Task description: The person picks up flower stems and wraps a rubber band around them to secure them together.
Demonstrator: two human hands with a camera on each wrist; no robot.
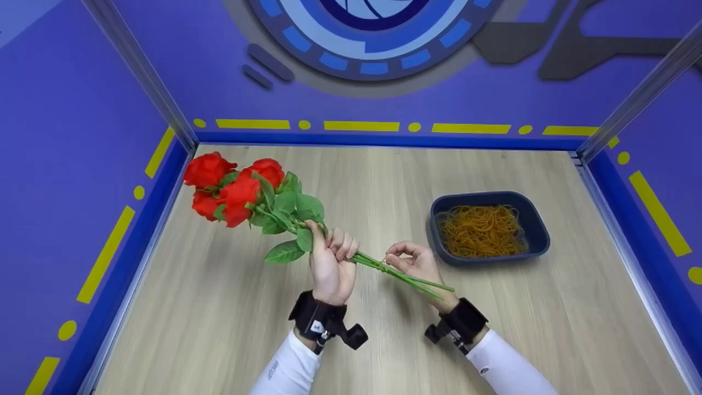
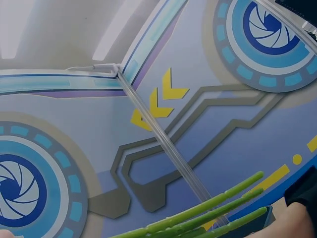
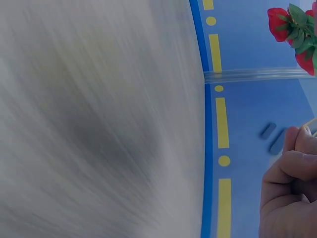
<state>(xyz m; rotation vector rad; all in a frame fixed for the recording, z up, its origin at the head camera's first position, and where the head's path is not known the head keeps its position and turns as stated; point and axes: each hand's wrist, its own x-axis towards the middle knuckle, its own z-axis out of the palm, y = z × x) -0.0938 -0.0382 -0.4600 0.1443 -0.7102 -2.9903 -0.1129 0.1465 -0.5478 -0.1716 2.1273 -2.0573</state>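
My left hand grips a bunch of red roses with green leaves, the blooms pointing to the far left. Out of its right side run the bare green stems, which fan apart slightly at their ends and also cross the bottom of the left wrist view. Beside the stems, my right hand pinches a thin yellowish rubber band between thumb and fingertip. This band reaches the stems, where a loop sits around them. Both hands are above the table.
A dark blue plastic tub stands to the right of my right hand, with a heap of yellow-brown rubber bands inside. The wooden table is enclosed by blue-purple printed walls on the left, back and right.
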